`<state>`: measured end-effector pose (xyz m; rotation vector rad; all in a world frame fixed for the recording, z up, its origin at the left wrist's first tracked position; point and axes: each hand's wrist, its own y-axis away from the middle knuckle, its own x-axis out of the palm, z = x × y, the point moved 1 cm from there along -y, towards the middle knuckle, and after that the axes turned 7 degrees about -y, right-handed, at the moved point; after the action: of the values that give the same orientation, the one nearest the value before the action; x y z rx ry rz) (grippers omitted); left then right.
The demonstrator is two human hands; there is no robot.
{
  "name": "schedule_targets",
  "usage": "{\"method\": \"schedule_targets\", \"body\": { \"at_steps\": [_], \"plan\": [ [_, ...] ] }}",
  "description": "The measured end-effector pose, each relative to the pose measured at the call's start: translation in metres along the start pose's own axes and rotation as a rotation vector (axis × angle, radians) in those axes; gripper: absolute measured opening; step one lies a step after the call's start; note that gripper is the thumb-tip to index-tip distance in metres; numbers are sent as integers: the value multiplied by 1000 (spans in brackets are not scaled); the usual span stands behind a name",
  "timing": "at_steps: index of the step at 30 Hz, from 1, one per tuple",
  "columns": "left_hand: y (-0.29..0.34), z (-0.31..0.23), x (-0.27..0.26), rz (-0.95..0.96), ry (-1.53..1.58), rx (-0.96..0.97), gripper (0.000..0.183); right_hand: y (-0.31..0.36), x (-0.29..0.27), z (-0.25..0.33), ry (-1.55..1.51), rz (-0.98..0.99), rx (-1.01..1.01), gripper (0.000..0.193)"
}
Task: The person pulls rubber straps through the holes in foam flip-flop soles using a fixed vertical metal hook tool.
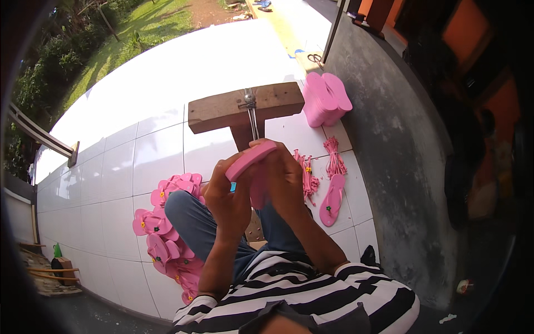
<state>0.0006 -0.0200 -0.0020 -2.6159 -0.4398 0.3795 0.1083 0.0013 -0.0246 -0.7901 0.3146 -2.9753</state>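
Note:
A pink flip-flop sole is gripped between my two hands, tilted with its edge toward me. My left hand has its fingers around the left end. My right hand is closed on the right side, its fingers partly hidden behind the sole. Just beyond, thin metal rods run from a wooden T-shaped stand toward the sole's far edge. Whether the rods go into the sole is hidden. A small blue thing shows by my left hand; its kind is unclear.
Finished-looking pink flip-flops lie heaped left of my knee. On the right are stacked pink soles, bundles of pink straps and a single flip-flop. Scissors lie farther off beside the grey wall.

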Motion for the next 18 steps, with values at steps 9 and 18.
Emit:
{"method": "schedule_targets", "body": {
  "at_steps": [9, 18],
  "plan": [
    [-7, 12, 5, 28, -38, 230, 23, -1, -8, -6, 92, -6, -197, 40],
    [61, -39, -30, 139, 53, 398, 26, 101, -16, 37, 194, 48, -267, 28]
  ]
}}
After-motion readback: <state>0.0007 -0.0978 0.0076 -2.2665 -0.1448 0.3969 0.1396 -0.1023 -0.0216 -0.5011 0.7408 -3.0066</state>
